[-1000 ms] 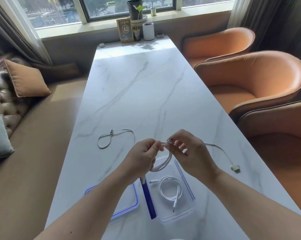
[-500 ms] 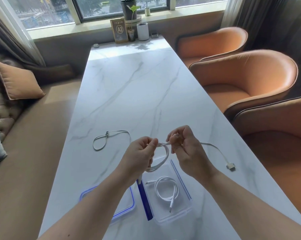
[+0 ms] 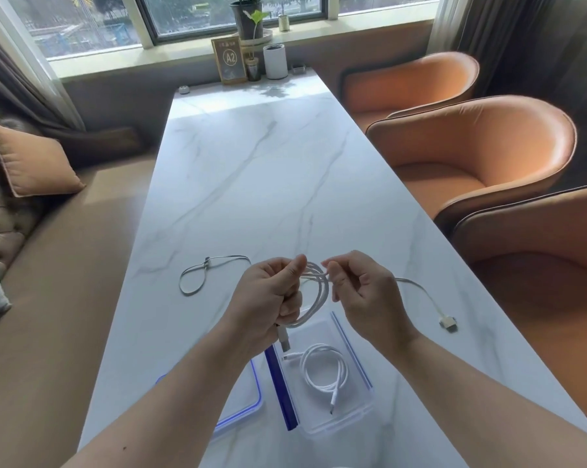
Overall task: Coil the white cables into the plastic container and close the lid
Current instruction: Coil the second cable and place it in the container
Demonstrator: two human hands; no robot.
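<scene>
My left hand (image 3: 268,295) grips a loose coil of white cable (image 3: 319,295) above the far end of the clear plastic container (image 3: 352,420). My right hand (image 3: 359,292) pinches the same cable just right of the coil. The cable's free end trails right across the table to a flat connector (image 3: 447,323); its USB plug (image 3: 284,339) hangs below my left hand. One coiled white cable (image 3: 325,373) lies inside the container. The blue-rimmed lid (image 3: 248,403) lies left of the container, partly hidden by my left forearm. A third cable (image 3: 200,275), looped, rests on the marble table (image 3: 268,184) to the left.
Orange armchairs (image 3: 471,157) line the table's right side. A brown bench with cushions (image 3: 31,163) runs along the left. A framed A2 sign (image 3: 230,60), a white cup (image 3: 275,61) and a potted plant stand at the far end by the window.
My hands have added more loops to the held cable, and the free length trailing right has shortened a little. The view has shifted slightly.
</scene>
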